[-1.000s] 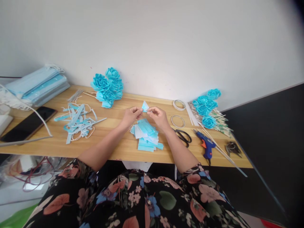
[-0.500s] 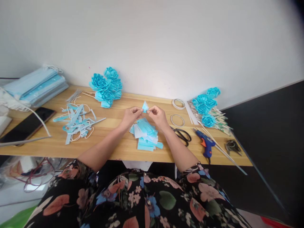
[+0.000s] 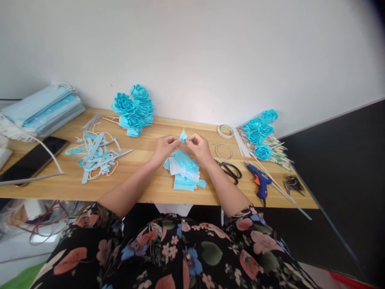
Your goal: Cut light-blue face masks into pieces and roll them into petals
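My left hand [image 3: 166, 146] and my right hand [image 3: 199, 146] are raised just above the wooden table [image 3: 150, 188], fingertips pinched together on a small folded blue piece [image 3: 183, 135] that points upward between them. Directly under my hands lies a pile of cut blue and white rectangles [image 3: 185, 173]. Both wrists hover over that pile.
Blue fabric roses [image 3: 134, 109] lie by the wall, more roses on sticks [image 3: 261, 136] at the right. Tape rolls [image 3: 224, 151], scissors [image 3: 231, 171] and a blue glue gun [image 3: 260, 182] sit right of my hands. Cut strips [image 3: 96, 154], a phone [image 3: 31, 159] and stacked masks [image 3: 45, 108] are left.
My hands have drawn slightly closer together around the blue piece, narrowing it into a tighter point. Nothing else on the table has moved.
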Available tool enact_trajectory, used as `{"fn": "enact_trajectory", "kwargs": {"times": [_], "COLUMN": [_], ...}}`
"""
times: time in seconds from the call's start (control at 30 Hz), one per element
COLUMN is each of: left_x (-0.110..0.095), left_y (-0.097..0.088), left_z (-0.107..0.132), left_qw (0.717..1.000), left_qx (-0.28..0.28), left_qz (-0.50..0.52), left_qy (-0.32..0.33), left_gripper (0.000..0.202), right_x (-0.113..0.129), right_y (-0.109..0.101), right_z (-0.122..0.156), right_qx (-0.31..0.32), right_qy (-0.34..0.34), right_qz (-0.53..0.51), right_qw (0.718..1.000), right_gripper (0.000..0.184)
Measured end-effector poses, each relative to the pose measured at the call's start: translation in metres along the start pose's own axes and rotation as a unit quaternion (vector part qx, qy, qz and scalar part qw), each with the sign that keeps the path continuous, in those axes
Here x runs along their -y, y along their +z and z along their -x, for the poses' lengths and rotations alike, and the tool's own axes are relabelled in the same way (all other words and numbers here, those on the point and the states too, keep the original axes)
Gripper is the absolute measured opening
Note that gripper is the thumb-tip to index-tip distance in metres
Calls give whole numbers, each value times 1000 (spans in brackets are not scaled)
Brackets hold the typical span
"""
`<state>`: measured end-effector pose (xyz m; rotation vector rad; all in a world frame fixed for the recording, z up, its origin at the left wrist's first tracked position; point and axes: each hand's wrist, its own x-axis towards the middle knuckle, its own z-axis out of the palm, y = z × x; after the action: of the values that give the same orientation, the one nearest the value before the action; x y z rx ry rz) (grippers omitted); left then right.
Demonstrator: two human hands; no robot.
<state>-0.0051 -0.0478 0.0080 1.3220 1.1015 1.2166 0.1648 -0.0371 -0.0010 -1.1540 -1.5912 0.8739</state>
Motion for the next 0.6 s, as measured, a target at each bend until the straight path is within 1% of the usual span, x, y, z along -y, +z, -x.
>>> {"fn": "enact_trajectory", "kwargs": {"times": [0.1, 0.2, 0.3, 0.37, 0.43, 0.5, 0.6], "left_x": [2, 5, 5, 5, 6, 8, 10], "left_y": [0, 0, 0, 0, 0, 0, 1], "left_z": [-1, -2, -3, -3, -3, -3, -4], "left_qw": [1000, 1000, 1000, 1000, 1000, 999, 999], "left_qx": [-4, -11, -7, -3, -1, 0, 7], "left_qz": [-7, -10, -13, -20, -26, -32, -41], "left_qy": [-1, -8, -8, -10, -13, -12, -4], "left_gripper": [30, 29, 29, 28, 28, 27, 26], "right_x": [0, 0, 2, 4, 5, 6, 5], "right_y": [1, 1, 0, -2, -2, -2, 0], "right_z": [0, -1, -1, -2, -2, -2, -1], "right_qx": [6, 22, 19, 9, 12, 29, 41], "right_qy": [3, 14, 35, 50, 59, 65, 61], "right_qz": [-6, -45, -101, -124, -132, -130, -101], "right_qw": [1000, 999, 994, 991, 989, 989, 992], "right_gripper": [19, 20, 38, 44, 41, 37, 30]}}
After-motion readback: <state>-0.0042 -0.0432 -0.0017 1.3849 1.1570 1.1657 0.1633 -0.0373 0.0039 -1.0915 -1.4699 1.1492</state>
